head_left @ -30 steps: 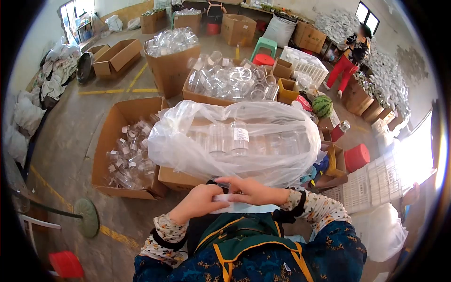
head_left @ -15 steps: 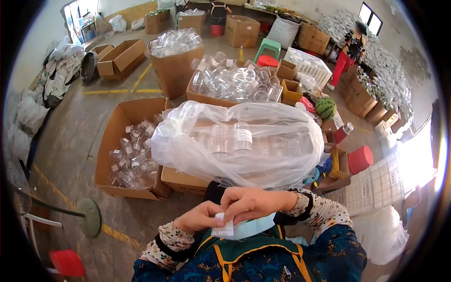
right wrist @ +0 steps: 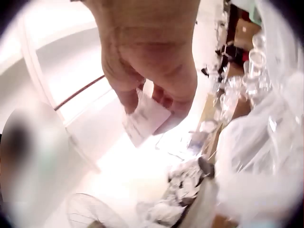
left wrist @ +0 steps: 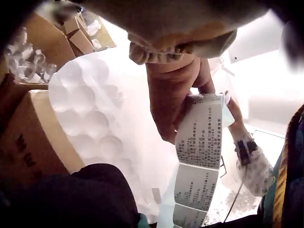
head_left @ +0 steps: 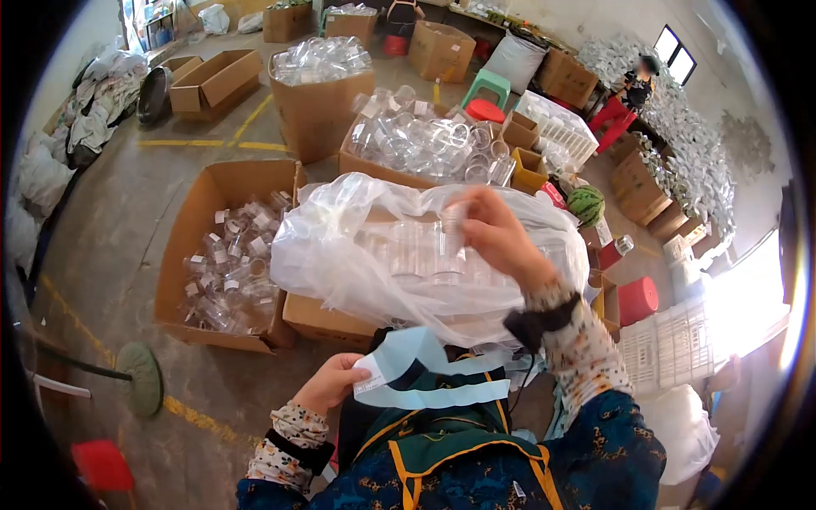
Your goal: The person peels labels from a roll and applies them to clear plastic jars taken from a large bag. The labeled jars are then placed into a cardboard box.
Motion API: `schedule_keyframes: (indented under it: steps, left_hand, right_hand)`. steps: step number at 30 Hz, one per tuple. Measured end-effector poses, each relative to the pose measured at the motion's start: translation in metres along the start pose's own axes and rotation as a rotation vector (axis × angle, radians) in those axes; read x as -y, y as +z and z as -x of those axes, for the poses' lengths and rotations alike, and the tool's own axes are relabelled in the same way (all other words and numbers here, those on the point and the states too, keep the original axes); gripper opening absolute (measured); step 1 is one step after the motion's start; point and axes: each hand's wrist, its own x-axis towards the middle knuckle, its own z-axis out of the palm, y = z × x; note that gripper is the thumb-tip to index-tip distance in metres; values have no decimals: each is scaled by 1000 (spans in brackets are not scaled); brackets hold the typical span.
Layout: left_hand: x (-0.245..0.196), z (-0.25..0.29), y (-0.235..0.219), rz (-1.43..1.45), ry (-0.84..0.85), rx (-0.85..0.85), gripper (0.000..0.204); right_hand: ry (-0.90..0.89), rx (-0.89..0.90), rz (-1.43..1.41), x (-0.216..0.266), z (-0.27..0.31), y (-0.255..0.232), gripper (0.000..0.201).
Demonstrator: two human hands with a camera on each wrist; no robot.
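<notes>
In the head view, the left hand (head_left: pixel 327 387) is held low before the apron (head_left: pixel 459 438), its forearm slanting up from below, its grip pinching one end of a pale blue label strip (head_left: pixel 442 395) that loops across in front. The right hand (head_left: pixel 500 236) reaches forward on an extended arm over a clear plastic bag (head_left: pixel 310 251), its bent fingers beside an upright clear bottle (head_left: pixel 448 262); blur hides whether they touch. The bag sits over a cardboard box (head_left: pixel 327 316); left of it, an open carton (head_left: pixel 183 229) holds loose bottles (head_left: pixel 229 263) on the grey floor (head_left: pixel 93 246), marked with yellow lines (head_left: pixel 183 143). Farther back are a green stool (head_left: pixel 489 83), a watermelon (head_left: pixel 586 206) and a person (head_left: pixel 627 98) in red trousers. In the left wrist view, the left hand points downward, thumb and fingers clamping the strip, its white printed labels hanging in a row; rounded bottle shapes show through the plastic. In the right wrist view, the right hand's fingers curl downward, its grip pinching a small white label (right wrist: pixel 146 118) against bright glare.
</notes>
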Motion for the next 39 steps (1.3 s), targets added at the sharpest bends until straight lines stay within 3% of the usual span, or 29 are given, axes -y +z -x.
schedule_keyframes:
  steps: [2,3,5,6,8,11,15,17,18,20,24,26,29,32,36,39]
  left_hand:
    - [9,3,-10,-15,-34,-6,25]
    - [14,3,-14,-12,-33,4,25]
    - [15,5,-16,-9,-39,10,26]
    - [12,8,-12,-13,-53,-6,26]
    - [20,6,-22,-22,-36,2,25]
    - [24,6,-30,-36,-74,41,25]
    - [20,7,-31,-61,-122,60,21]
    - [19,4,-34,-43,-132,57,21]
    - [19,2,-35,-30,-133,51,21]
    - [20,-3,-38,-27,-131,54,21]
    - [18,-1,-38,-24,-126,16,21]
    - [22,-1,-39,-20,-129,13,21]
    - [19,-2,-35,-27,-111,27,21]
    - [16,1,-30,-39,-93,47,20]
    - [15,0,-27,-44,-44,82,19]
    - [-2,-1,-3,-188,10,37,19]
  right_hand:
    - [64,161,587,-5,-37,-18,26]
    - [62,162,593,-14,-52,-20,26]
    - [99,479,1038,-39,-79,-23,29]
    - [96,483,1040,-59,-90,-28,29]
    - [100,657,1259,-99,-106,-40,33]
    - [168,648,1425,-129,-112,-44,35]
    - [143,607,1462,-132,-104,-43,43]
    - [206,577,1565,-120,-96,-34,61]
    - [216,576,1565,-118,-94,-32,61]
    - [-8,445,1690,-116,-90,-31,76]
    - [-9,259,1708,-113,-93,-55,82]
    - [406,285,1526,-108,-95,-64,71]
    - [268,426,1513,-149,-103,-106,55]
    - [319,481,1340,-141,-110,-105,43]
    - [321,458,1320,-94,-106,-76,37]
    - [268,323,1260,-47,-94,-39,31]
